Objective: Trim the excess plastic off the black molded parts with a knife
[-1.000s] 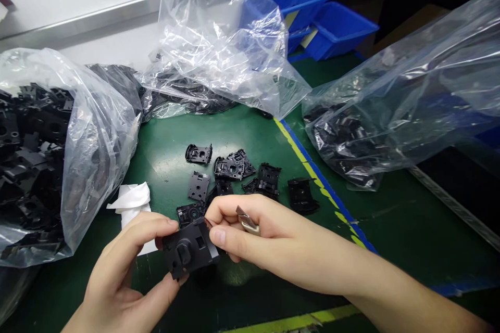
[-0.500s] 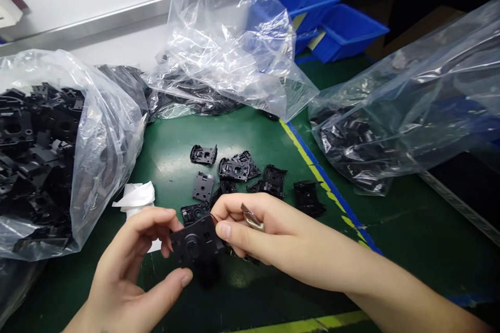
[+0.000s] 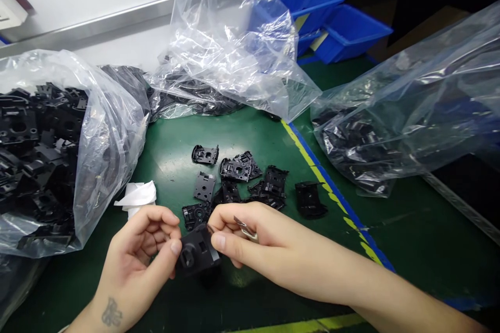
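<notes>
A black plastic part (image 3: 198, 254) with a round raised boss and a square slot is held up over the green table, tilted. At its left edge, the thumb and fingers of my left hand (image 3: 142, 255) are closed on it. My right hand (image 3: 246, 239) pinches the part's upper right edge between thumb and forefinger. A small metal tool with a thin pointed end (image 3: 247, 230) is tucked in that same hand; its exact kind is hard to make out. Just beyond my hands lie several similar black plastic parts (image 3: 236, 167), some overlapping.
An open clear bag of black parts (image 3: 111, 166) stands at left. More clear bags lie at the back (image 3: 234, 47) and right (image 3: 351, 151). Blue bins (image 3: 351, 31) stand at the back right. Crumpled white paper (image 3: 136, 195) lies by my left hand. Yellow and blue tape (image 3: 328, 182) crosses the table.
My left hand has closed from a loose, spread hold to a pinch on the part's left edge. The part has tilted and shifted slightly down.
</notes>
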`<state>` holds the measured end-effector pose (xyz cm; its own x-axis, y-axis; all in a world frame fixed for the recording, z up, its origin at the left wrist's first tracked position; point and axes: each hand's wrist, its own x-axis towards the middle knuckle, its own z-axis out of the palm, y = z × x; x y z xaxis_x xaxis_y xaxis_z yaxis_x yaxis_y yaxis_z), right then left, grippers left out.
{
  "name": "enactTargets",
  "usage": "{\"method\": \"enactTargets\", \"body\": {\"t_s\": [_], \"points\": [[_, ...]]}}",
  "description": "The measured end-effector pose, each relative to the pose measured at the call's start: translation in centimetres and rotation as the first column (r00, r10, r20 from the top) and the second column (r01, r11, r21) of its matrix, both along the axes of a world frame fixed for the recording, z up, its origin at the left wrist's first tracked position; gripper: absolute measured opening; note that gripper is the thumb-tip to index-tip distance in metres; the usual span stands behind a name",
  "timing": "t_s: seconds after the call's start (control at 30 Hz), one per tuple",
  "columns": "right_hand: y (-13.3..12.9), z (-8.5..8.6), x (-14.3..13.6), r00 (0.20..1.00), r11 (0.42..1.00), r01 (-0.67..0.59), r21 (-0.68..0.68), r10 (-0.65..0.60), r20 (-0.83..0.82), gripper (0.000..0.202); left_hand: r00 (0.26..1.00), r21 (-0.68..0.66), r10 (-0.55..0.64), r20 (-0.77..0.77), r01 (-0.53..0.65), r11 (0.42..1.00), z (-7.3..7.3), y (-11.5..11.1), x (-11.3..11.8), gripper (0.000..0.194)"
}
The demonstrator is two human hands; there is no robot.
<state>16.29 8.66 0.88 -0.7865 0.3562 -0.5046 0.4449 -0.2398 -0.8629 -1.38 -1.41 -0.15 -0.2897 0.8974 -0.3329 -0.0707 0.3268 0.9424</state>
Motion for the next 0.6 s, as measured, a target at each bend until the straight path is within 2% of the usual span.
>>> {"method": "enactTargets", "body": {"t_s": [0.07,0.13,0.23,0.3,0.37,0.43,0.5,0.53,0.6], "points": [[-0.2,-0.1,-0.2,1.0,1.0,-0.03,0.003,0.029,0.0,0.023,1.0,-0.025,0.012,0.006,-0.012,1.0,-0.2,0.1,-0.1,0.01],[-0.2,-0.1,-0.3,0.999,0.999,-0.041,0.002,0.041,0.008,0.023,0.998,-0.041,-0.027,0.05,0.029,0.999,-0.5,0.2,-0.5,0.013],[-0.3,0.0,-0.3,0.999,0.999,-0.031,0.014,0.031,0.032,0.022,0.968,-0.046,-0.221,0.115,0.227,0.973,-0.8,0.4,-1.4,0.023],[-0.4,0.1,-0.3,0.999,0.999,-0.015,0.048,0.013,0.04,0.02,0.938,-0.036,-0.343,0.052,0.345,0.938,-0.6,0.4,-2.2,0.02],[-0.5,0.1,-0.2,0.999,0.991,0.007,0.131,-0.012,0.042,0.022,0.92,0.034,-0.367,-0.136,0.375,0.926,0.3,0.2,-3.0,0.016],[-0.5,0.1,-0.1,0.998,0.974,0.008,0.226,-0.021,0.054,0.029,0.889,0.172,-0.244,-0.387,0.329,0.929,1.6,-0.1,-3.7,0.014],[-0.5,0.2,0.1,0.996,0.955,-0.022,0.297,-0.003,0.084,0.035,0.821,0.347,0.036,-0.569,0.2,0.916,3.1,-0.4,-4.3,0.018],[-0.6,0.2,0.2,0.995,0.946,-0.04,0.32,0.006,0.104,0.036,0.755,0.439,0.204,-0.624,0.123,0.89,3.8,-0.4,-4.6,0.02],[-0.6,0.3,0.3,0.991,0.934,-0.055,0.354,0.008,0.134,0.035,0.543,0.614,0.514,-0.664,0.004,0.789,5.3,0.1,-5.6,0.018]]}}
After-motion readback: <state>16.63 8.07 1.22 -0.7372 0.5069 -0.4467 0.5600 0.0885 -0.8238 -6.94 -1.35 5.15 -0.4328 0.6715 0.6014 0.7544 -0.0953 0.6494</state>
